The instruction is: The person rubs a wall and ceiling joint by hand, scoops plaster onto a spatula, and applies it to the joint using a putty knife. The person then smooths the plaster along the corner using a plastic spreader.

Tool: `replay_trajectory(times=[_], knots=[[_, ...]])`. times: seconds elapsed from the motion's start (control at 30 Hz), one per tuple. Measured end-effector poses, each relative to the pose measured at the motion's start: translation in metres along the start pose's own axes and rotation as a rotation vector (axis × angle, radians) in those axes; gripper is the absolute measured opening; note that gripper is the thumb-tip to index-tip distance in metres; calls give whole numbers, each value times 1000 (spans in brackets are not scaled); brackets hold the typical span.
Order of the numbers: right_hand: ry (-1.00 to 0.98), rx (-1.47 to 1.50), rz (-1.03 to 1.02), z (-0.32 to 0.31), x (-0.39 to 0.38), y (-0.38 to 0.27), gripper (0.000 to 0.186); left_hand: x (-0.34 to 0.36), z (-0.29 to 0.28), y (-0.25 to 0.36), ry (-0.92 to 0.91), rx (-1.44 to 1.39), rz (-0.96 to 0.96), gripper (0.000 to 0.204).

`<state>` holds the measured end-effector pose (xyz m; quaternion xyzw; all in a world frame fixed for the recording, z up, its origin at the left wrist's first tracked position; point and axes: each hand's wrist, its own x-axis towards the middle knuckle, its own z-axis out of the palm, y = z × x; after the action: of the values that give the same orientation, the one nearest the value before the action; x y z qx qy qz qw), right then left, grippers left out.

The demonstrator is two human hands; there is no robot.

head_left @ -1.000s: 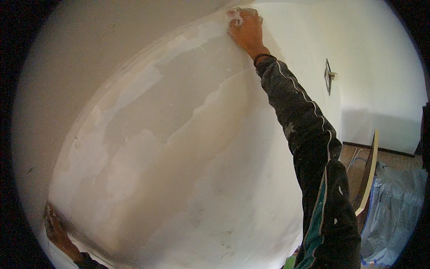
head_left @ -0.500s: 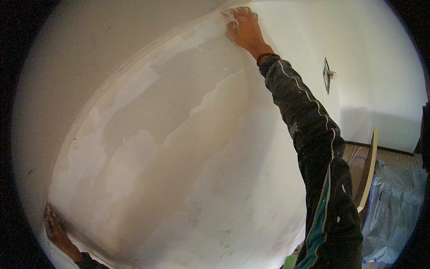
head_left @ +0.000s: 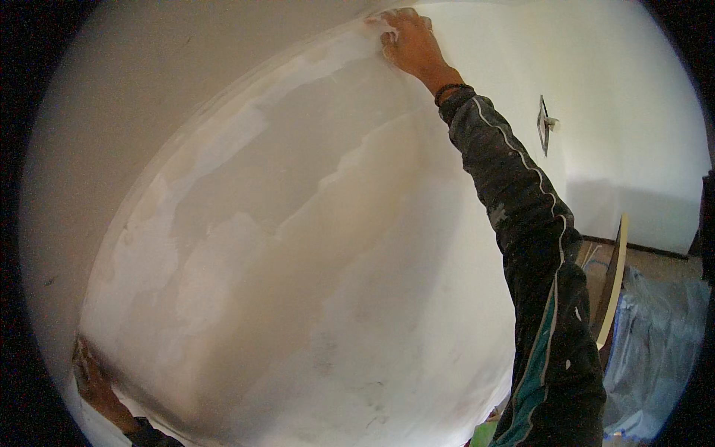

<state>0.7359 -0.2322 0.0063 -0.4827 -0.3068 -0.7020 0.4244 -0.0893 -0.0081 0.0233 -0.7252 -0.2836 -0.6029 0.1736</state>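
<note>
A white wall [head_left: 357,283] with greyish, unevenly smoothed filler patches takes up the middle of the view. High up, my right hand [head_left: 417,46] presses its curled fingers into the corner where this wall meets the upper surface. Something pale seems to lie under those fingers, but I cannot make out what it is. At the lower left, my left hand [head_left: 98,387] rests against the wall's far left edge, its fingers stretched along it and partly in shadow. Nothing shows in that hand.
The grey-beige upper surface [head_left: 126,112] borders the wall along a curved line. On the white side wall [head_left: 633,89] sits a fitting with a dark diamond-shaped frame [head_left: 544,125]. Lower right, a pale-edged upright board [head_left: 614,279] stands beside something under clear plastic sheeting [head_left: 655,343].
My right hand and forearm have shifted slightly to the right, with the fingers still at the upper corner. My left hand has stayed almost in place.
</note>
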Motion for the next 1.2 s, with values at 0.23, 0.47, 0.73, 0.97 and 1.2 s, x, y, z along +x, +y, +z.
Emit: replay_trajectory(times=[0.23, 0.47, 0.73, 0.97, 1.2], knots=[[-48, 44, 26, 0, -4, -9, 43, 1, 2, 3, 9, -12, -9, 45], [-135, 2, 92, -8, -2, -21, 45, 0, -3, 6, 25, -8, -22, 44], [44, -79, 29, 6, -3, -16, 44, -1, 2, 12, 36, -16, -30, 43], [68, 137, 55, -4, -5, -35, 41, -2, 1, 21, 54, -15, -30, 41], [-47, -103, 42, -4, 0, -34, 40, 0, 6, 27, 65, -32, -35, 40]])
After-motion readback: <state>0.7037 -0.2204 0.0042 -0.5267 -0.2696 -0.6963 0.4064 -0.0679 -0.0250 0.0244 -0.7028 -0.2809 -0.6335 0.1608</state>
